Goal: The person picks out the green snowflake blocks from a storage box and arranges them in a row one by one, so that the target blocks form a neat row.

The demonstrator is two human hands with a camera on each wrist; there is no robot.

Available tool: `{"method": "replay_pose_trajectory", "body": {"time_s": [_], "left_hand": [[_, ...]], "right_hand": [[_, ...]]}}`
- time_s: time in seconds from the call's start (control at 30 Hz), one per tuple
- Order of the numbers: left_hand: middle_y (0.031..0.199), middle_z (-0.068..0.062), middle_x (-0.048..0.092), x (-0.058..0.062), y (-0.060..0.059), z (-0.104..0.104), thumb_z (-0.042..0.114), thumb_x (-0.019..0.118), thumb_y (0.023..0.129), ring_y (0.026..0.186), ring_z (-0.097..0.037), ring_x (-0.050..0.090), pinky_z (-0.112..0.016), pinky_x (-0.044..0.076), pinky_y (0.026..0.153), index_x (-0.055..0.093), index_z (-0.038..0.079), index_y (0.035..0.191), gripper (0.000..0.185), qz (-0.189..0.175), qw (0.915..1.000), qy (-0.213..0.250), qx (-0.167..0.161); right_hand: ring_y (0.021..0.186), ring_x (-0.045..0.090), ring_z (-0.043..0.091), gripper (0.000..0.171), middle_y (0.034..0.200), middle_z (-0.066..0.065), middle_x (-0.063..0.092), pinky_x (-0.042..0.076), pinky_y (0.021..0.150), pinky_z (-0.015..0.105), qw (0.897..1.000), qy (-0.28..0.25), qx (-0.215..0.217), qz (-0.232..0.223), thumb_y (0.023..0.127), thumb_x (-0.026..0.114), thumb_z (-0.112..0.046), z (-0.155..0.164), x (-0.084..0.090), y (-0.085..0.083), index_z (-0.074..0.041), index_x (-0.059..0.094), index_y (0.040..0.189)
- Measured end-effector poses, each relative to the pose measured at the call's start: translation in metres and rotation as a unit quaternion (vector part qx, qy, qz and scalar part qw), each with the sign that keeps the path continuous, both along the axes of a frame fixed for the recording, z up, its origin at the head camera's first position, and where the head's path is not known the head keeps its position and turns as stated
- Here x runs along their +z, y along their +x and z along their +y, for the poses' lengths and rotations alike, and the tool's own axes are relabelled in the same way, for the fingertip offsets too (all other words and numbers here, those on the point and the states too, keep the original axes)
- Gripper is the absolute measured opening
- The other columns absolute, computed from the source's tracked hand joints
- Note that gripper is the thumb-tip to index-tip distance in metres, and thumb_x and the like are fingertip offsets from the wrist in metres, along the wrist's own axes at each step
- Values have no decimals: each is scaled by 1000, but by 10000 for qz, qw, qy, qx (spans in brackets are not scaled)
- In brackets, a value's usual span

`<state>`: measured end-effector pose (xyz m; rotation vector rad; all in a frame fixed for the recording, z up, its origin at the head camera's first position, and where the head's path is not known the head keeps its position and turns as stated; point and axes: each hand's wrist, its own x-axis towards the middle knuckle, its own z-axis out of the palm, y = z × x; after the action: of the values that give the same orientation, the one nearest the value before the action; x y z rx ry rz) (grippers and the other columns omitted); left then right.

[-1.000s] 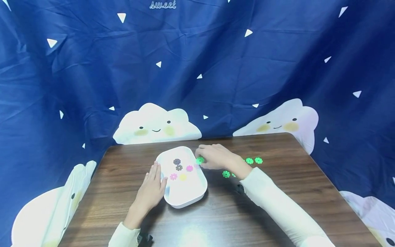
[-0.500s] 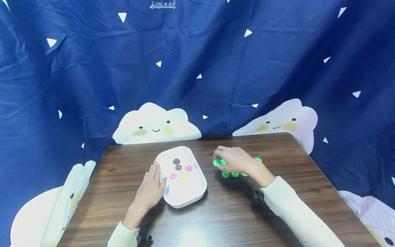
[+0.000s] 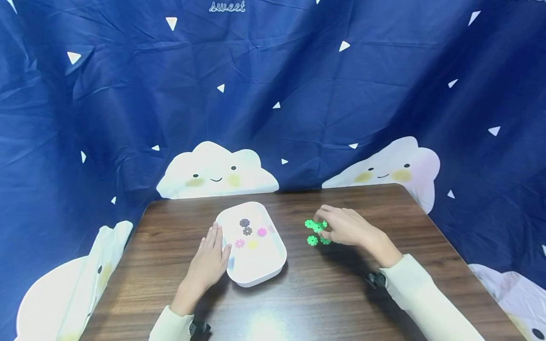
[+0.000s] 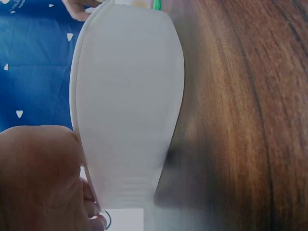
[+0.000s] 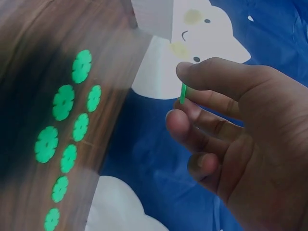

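My left hand [image 3: 209, 258] rests on the left rim of a white tray [image 3: 256, 274], its fingers straight and the thumb reaching over the edge. In the left wrist view the tray's outer wall [image 4: 127, 96] fills the middle, beside part of the left hand [image 4: 41, 173]. Over the table, my right hand [image 3: 347, 226] pinches a green flower-shaped disc [image 5: 183, 93], seen edge-on in the right wrist view between thumb and fingers. Below it, several more green discs [image 3: 312, 240] lie on the table; the right wrist view shows these discs [image 5: 63, 103] in two rows.
Inside the tray are dark discs [image 3: 247, 231], pink discs [image 3: 240, 243] and a yellow disc [image 3: 253, 244]. A brown wooden table [image 3: 273, 303] carries everything. Behind it hangs a blue curtain [image 3: 273, 71] printed with white clouds and triangles.
My right hand has moved right, from the tray's right rim to above the green discs, still pinching a green disc. The left hand and tray have stayed put.
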<state>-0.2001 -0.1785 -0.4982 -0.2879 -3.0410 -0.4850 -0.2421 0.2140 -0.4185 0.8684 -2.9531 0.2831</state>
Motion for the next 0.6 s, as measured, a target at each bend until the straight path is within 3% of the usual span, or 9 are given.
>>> {"method": "replay_pose_trajectory", "body": {"time_s": [0.27,0.6], "left_hand": [[165,-18,2,-1,2,0,39,34,105,153,-34,9,-55,18,122,14,-4,155,69,23,10000,19,-7],[164,-21,11,-2,2,0,39,35,105,152,-35,11,-56,20,121,16,-5,154,69,154,9999,24,-16]], "right_hand": [[67,52,4,31,99,-9,60,43,58,28,9997,-88,-239,11,80,77,-32,20,-14,10,-24,66,107],[66,51,6,29,99,-11,61,43,58,29,9980,-295,-542,-108,80,79,-32,46,-29,16,-26,67,106]]}}
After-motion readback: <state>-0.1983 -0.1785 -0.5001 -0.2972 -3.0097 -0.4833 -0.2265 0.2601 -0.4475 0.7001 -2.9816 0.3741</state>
